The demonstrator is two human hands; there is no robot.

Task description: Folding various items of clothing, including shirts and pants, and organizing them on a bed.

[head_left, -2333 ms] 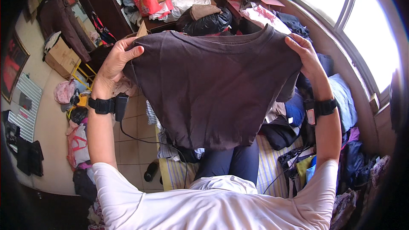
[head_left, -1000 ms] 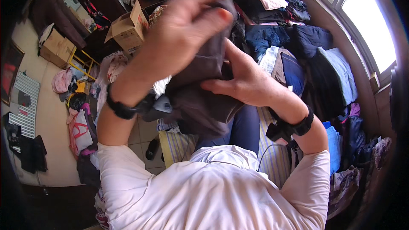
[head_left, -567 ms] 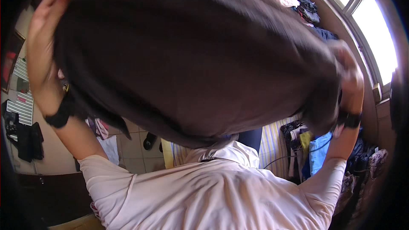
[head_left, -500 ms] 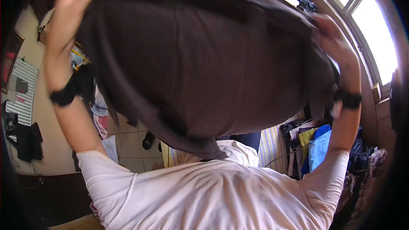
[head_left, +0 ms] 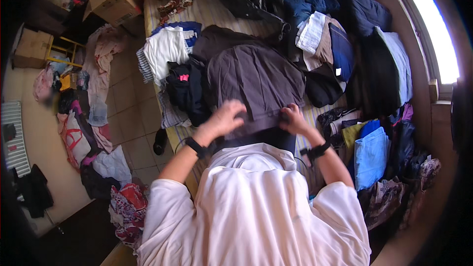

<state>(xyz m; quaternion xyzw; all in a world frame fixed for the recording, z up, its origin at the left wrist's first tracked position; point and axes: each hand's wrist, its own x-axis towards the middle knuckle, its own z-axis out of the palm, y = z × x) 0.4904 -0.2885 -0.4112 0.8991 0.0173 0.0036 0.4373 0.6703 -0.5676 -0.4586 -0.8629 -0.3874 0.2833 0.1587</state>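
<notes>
A dark brown garment [head_left: 253, 79] lies spread and wrinkled on the striped bed in front of me, its near edge close to my lap. My left hand [head_left: 226, 118] is at the left of that near edge, its fingers curled over the cloth and slightly blurred. On the right of the same edge, my right hand [head_left: 294, 119] pinches the fabric between thumb and fingers. Black bands circle both my wrists. Left of the garment is a heap of black clothing [head_left: 187, 88] with a small pink patch, and beyond it folded white cloth [head_left: 169, 51].
Dark clothes and a folded stack [head_left: 322, 44] lie right of the garment. Nearer are upright folded clothes, including a light blue one [head_left: 369, 160]. More clothes [head_left: 96, 83] line the left side by the tiled floor. A cardboard box [head_left: 116, 0] stands far left, a window right.
The brown garment was held up spread between my raised hands, covering much of the view. Now it lies on the bed, and both hands have come down to its near edge.
</notes>
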